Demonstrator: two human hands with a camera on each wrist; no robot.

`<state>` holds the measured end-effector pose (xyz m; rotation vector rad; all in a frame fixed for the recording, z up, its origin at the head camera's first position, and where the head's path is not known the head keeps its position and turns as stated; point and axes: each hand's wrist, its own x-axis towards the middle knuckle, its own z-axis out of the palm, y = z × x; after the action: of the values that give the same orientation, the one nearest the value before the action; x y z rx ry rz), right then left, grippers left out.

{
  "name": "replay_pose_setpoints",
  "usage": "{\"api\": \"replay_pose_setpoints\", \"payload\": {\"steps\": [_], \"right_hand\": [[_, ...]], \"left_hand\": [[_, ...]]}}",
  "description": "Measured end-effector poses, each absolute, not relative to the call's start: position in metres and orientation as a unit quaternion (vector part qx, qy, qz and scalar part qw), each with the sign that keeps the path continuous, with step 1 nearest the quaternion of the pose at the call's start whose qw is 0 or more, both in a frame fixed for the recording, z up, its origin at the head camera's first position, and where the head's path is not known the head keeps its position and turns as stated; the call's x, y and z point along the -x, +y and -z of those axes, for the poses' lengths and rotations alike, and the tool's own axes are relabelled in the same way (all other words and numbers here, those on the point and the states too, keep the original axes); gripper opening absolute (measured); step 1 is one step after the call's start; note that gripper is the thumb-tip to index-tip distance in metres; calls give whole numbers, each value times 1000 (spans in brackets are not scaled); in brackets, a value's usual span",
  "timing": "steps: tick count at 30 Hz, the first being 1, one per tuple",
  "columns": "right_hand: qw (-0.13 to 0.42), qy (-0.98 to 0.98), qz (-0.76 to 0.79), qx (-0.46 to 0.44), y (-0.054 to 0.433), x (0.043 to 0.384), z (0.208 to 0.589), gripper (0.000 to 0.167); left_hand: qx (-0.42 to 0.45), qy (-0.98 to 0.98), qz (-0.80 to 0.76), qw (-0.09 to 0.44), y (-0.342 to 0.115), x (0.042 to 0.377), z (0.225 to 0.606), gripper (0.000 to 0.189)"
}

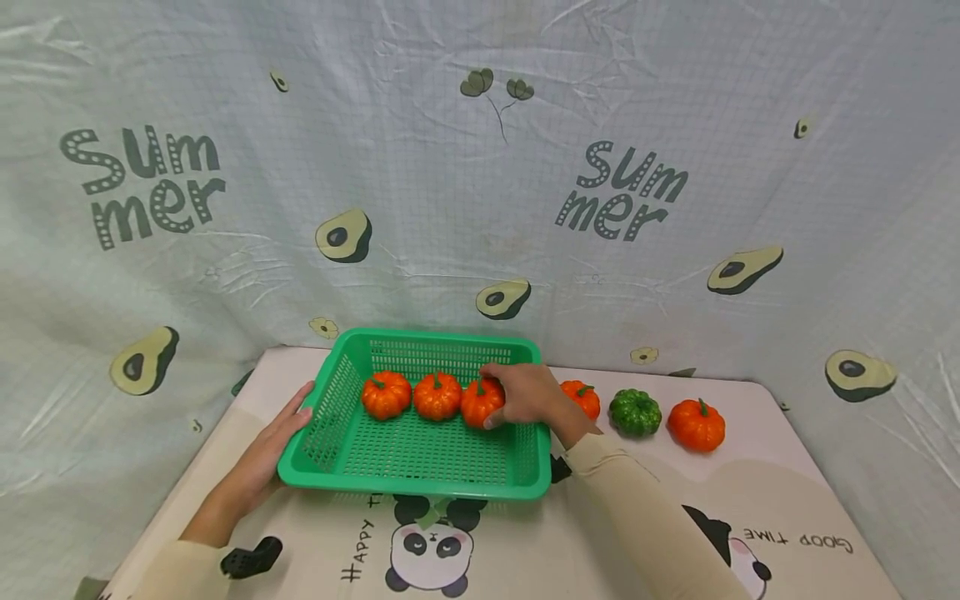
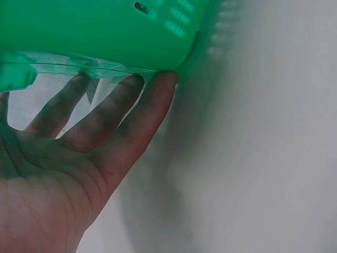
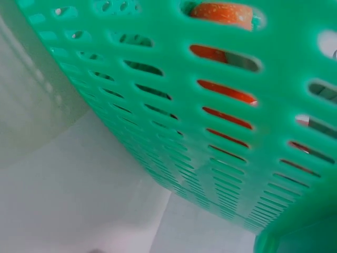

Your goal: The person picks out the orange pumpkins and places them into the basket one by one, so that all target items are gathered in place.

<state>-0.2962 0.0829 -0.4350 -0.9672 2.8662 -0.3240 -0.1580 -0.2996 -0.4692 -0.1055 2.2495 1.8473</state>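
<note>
A green plastic basket [image 1: 420,492] with slotted walls stands on the table. Inside it, a row along the back holds two small orange pumpkins [image 1: 386,395] [image 1: 438,396] and a third orange pumpkin [image 1: 481,403], which my right hand [image 1: 528,393] grips from the right, thumb in front and fingers behind. My left hand [image 1: 272,442] is at the basket's left side; in the left wrist view its outstretched fingers [image 2: 150,105] touch the lower part of the basket [image 2: 100,31]. Through the slots in the right wrist view, orange shows behind the basket wall [image 3: 274,100], while the right hand is hidden.
Right of the basket stand an orange pumpkin [image 1: 581,400] partly behind the right wrist, a green pumpkin [image 1: 635,413] and another orange pumpkin [image 1: 697,425]. A printed cloth [image 1: 420,167] hangs behind the table [image 1: 765,467]. A black device [image 1: 252,558] is by the left wrist.
</note>
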Motion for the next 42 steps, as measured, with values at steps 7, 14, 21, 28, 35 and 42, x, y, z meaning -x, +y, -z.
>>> {"api": "replay_pose_setpoints", "payload": {"steps": [7, 14, 21, 28, 35, 42], "right_hand": [[54, 942, 93, 319, 82, 297, 436, 81], [51, 944, 63, 321, 80, 298, 437, 79], [49, 946, 43, 319, 79, 298, 438, 79], [49, 946, 49, 316, 79, 297, 436, 78], [47, 947, 71, 310, 80, 295, 435, 76], [42, 939, 170, 295, 84, 296, 435, 67]], "left_hand": [[37, 766, -632, 111, -299, 158, 469, 74], [34, 762, -637, 110, -299, 158, 470, 73], [36, 759, -641, 110, -299, 158, 471, 74], [37, 761, -639, 109, -299, 158, 470, 74], [34, 763, -636, 110, -298, 158, 470, 74], [33, 759, -641, 112, -300, 159, 471, 73]]}}
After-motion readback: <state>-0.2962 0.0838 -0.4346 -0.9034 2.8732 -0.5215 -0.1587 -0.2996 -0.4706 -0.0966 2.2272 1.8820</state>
